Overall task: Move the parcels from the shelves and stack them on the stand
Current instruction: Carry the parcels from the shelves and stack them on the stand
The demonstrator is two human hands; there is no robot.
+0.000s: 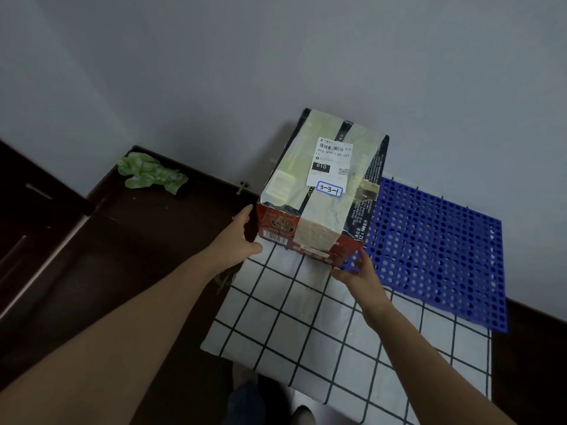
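Fingers of the left hand lie straight against the near left corner of the parcel. Those of the right hand are likewise wide, at the near right bottom corner; we cannot tell whether they touch it. Neither hand grips. The parcel, a taped carton with a label on top, sits on the stand. Its near end rests on a checked cloth that overlaps the stand's near part, and its far end is close to the wall.

We judge the step in hand to be seating the first parcel. To do it well, we press flat on both sides, square the carton to the stand's edges, and seat it fully so that later parcels stack level. The cloth may wrinkle or slide beneath, so we check this before letting go.

The stand is blue perforated plastic lying on a dark floor. A crumpled green bag lies by the wall, well apart from the parcel.
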